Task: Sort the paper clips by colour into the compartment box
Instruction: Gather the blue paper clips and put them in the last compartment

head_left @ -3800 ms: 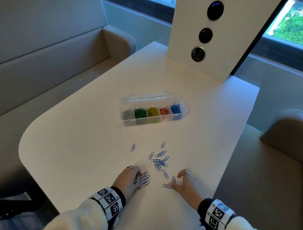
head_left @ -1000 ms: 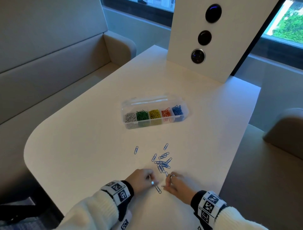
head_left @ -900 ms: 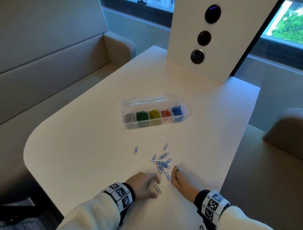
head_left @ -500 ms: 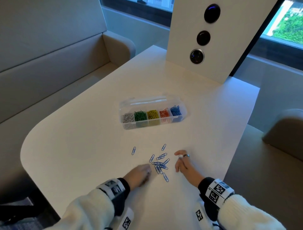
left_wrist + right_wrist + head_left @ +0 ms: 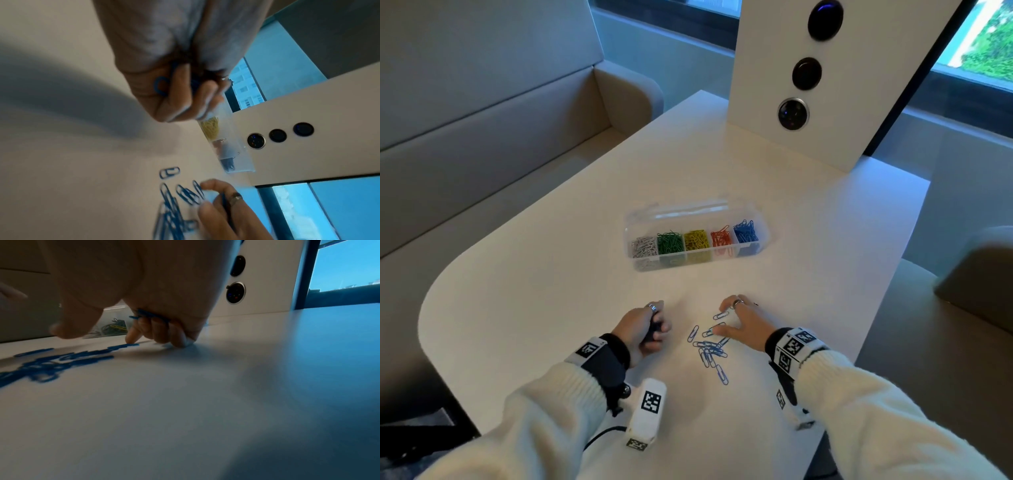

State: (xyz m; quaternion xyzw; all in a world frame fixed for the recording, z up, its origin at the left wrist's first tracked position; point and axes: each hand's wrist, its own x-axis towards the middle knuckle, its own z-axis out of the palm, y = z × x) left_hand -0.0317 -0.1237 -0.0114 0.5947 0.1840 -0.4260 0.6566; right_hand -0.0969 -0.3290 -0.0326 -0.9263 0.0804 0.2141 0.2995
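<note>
Blue paper clips (image 5: 709, 349), light, thin, slippery wire, lie lower centre; best pinched singly or raked. Left hand (image 5: 643, 329) fists gathered clips; right hand (image 5: 739, 323), fingers spread, also holds some. Compartment box (image 5: 697, 263) at centre.

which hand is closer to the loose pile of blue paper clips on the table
Right. The right hand rests at the edge of the blue paper clips, fingertips touching a few. The left hand sits apart from the pile, gripping clips already picked up.

Pale table (image 5: 551, 260) with a rounded corner, white upright panel (image 5: 763, 61) at its far end carrying three round dark buttons (image 5: 806, 73), beige bench seat (image 5: 482, 113) alongside, window (image 5: 986, 37) behind
</note>
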